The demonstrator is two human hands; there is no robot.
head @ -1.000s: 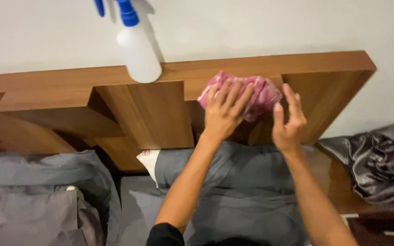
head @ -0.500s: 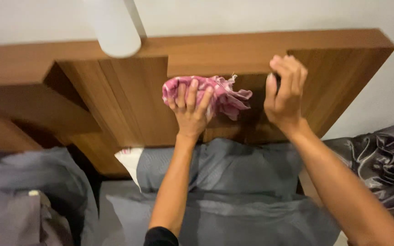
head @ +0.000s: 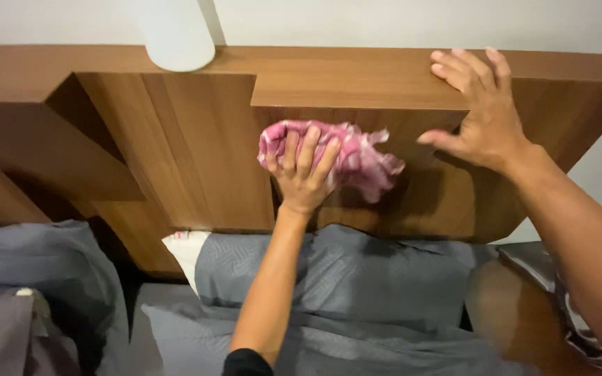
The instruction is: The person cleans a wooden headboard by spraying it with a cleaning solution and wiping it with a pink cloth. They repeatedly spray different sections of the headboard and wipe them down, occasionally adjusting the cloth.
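My left hand (head: 302, 174) presses a crumpled pink cloth (head: 357, 157) against the front face of a wooden headboard (head: 196, 153). The fingers are spread over the cloth and hold it to the wood. My right hand (head: 479, 108) rests with open fingers on the headboard's top ledge, to the right of the cloth, and holds nothing. A white spray bottle (head: 174, 35) stands on the top ledge at the left; only its lower body shows.
Grey pillows (head: 343, 278) lie on the bed below the headboard. A darker grey pillow (head: 29, 292) sits at the left. A brown wooden side table (head: 503, 306) with grey fabric on it is at the lower right. The wall behind is white.
The view has moved closer to the headboard. My left hand has slid the cloth down and left across the wood. My right hand has risen from beside the cloth onto the top ledge.
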